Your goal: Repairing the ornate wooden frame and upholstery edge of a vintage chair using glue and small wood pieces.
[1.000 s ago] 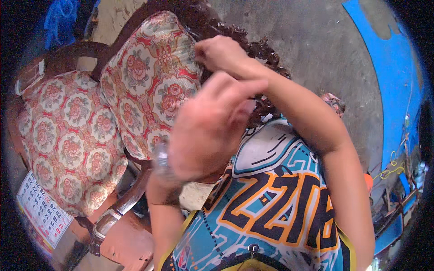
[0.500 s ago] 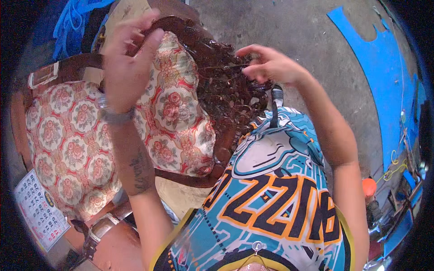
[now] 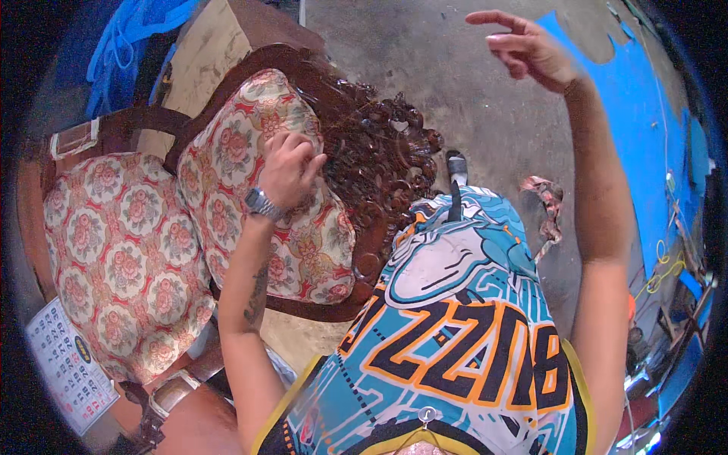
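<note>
Working on our flowered cushion, we guess: left hand curled, right hand pointing, both holds unclear; right probably needs lowering.

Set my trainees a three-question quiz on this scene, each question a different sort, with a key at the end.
1. Multiple choice: which wrist wears the metal watch?
A) right
B) left
C) both

2. True or false: the right hand is raised, apart from the floral pad.

3. Fill in the blank: the carved scrollwork beside the pad is dark ____ in colour.

Key: 1. B; 2. true; 3. brown.
</note>
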A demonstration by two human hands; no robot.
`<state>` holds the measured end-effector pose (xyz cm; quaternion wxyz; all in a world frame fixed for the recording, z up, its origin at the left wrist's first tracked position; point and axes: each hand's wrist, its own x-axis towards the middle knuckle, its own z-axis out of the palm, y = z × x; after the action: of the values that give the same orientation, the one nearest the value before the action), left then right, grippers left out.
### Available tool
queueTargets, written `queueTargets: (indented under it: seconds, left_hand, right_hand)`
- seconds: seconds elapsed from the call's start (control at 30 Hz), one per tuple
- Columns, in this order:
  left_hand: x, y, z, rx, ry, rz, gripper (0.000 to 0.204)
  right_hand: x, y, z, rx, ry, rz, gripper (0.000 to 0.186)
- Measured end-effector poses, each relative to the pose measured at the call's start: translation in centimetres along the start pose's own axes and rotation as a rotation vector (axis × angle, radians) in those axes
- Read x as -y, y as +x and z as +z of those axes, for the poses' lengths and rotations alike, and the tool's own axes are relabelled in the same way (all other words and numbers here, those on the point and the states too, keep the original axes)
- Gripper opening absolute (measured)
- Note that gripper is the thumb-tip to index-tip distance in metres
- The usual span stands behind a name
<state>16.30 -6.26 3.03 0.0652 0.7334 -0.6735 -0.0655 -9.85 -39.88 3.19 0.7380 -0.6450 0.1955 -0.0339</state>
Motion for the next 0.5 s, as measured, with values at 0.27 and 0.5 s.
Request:
queueTargets:
  seconds: [0.27,0.5]
  left_hand:
    - [-5.6,-3.5,-1.2,-0.138,-0.858,-0.208,0.016]
    - [-7.3,-5.2,-4.0,-0.584,-1.026,-0.407,0.018]
  right_hand:
    - [2.0,1.9,2.0,0.078,-0.088,0.017,0.046]
    - [-2.5,2.6,7.4,0.114,0.012,-0.065,0.044]
